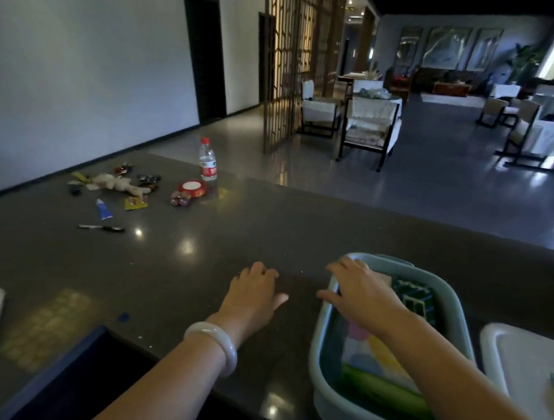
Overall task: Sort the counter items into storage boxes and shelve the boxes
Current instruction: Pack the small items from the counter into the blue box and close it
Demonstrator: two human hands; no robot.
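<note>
A pale green storage box (454,291) sits at the near right of the dark desk (267,225), holding a green patterned item (416,298), a pastel sheet (373,353) and a green roll (384,392). The right hand (360,296) rests over the box's left rim, fingers spread and relaxed, grasping nothing. Just left of it, the left hand (255,294) lies loose on the desk, wearing a white bangle (215,341). Far left lie a pen (102,228), a blue tube (103,209), a doll (118,184), a red tape roll (192,188) and a water bottle (208,161). A white lid (522,358) sits right of the box.
</note>
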